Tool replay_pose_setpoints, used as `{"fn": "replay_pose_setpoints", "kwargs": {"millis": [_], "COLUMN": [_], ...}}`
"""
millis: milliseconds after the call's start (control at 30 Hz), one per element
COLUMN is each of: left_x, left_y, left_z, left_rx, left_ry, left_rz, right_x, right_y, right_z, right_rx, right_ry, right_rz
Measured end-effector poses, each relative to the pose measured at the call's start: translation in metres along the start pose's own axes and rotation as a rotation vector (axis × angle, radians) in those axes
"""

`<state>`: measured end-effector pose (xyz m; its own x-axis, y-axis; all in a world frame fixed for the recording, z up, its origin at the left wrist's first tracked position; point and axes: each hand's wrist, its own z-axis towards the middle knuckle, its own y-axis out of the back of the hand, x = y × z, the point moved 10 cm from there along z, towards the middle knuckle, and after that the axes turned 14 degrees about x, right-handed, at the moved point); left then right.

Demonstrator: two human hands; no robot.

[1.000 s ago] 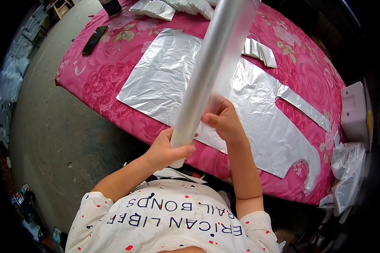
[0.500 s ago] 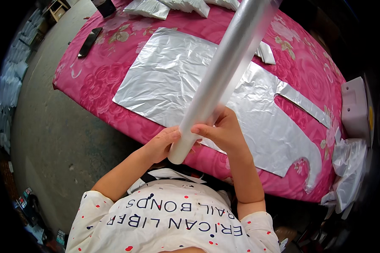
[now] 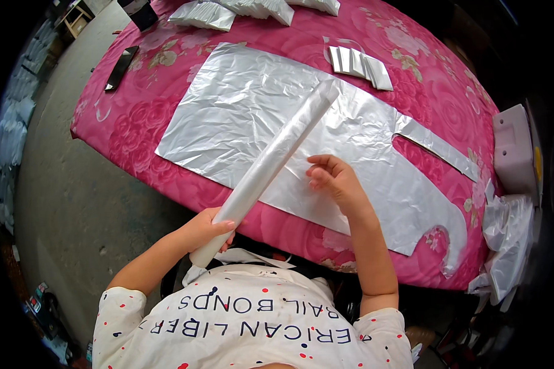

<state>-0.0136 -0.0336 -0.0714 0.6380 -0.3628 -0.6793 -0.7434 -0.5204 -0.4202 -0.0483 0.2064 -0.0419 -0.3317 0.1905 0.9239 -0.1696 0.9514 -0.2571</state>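
A long, whitish roll of plastic film (image 3: 278,150) slants over the table, its near end close to my body. My left hand (image 3: 204,230) is wrapped around it near that lower end. To the right of the roll, my right hand (image 3: 337,184) is raised with nothing seen in it, its fingers loosely curled and apart. Beneath both lies a flat, wrinkled silvery plastic sheet (image 3: 375,154), shaped like an apron, with a straight strap and a curved strap at its right end. The roll covers part of this sheet.
A pink floral cloth (image 3: 135,132) covers the table. Folded white packets (image 3: 360,66) lie beyond the sheet, with larger bundles (image 3: 206,15) at the far edge. A black phone (image 3: 122,69) rests at left. A pale plastic box (image 3: 514,150) and clear bags (image 3: 508,237) are at right.
The roll has been lowered and swung down to the left, uncovering the folded packets. My right hand has let go of it and moved away to the right; my left hand keeps its hold.
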Motion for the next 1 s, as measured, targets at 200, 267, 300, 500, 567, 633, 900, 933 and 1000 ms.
{"fn": "replay_pose_setpoints", "kwargs": {"millis": [200, 267, 300, 500, 567, 633, 900, 933, 1000], "left_x": [0.027, 0.031, 0.031, 0.035, 0.036, 0.037, 0.037, 0.037, 0.053], "left_y": [0.003, 0.003, 0.004, 0.006, 0.005, 0.005, -0.007, -0.006, 0.003], "left_z": [-0.022, -0.023, -0.024, -0.029, -0.026, -0.023, -0.014, -0.015, -0.017], "left_rx": [0.009, 0.030, 0.037, 0.048, 0.065, 0.088, 0.169, 0.166, 0.221], "left_ry": [0.167, 0.187, 0.187, 0.195, 0.194, 0.202, 0.156, 0.170, 0.212], "left_rz": [0.106, 0.100, 0.099, 0.122, 0.132, 0.137, 0.135, 0.143, 0.258], "right_x": [0.041, 0.042, 0.039, 0.016, 0.018, 0.018, 0.036, 0.044, 0.049], "right_y": [0.066, 0.067, 0.067, 0.054, 0.050, 0.053, 0.108, 0.128, 0.190], "right_z": [0.014, 0.024, 0.030, 0.044, 0.044, 0.044, 0.021, 0.011, -0.017], "right_rx": [-0.196, -0.149, -0.117, 0.097, 0.142, 0.169, -0.078, -0.192, -0.389], "right_ry": [0.091, 0.036, -0.008, -0.259, -0.240, -0.206, -0.047, -0.055, -0.007], "right_rz": [-0.120, -0.182, -0.218, -0.117, -0.107, -0.127, -0.239, -0.319, -0.409]}}
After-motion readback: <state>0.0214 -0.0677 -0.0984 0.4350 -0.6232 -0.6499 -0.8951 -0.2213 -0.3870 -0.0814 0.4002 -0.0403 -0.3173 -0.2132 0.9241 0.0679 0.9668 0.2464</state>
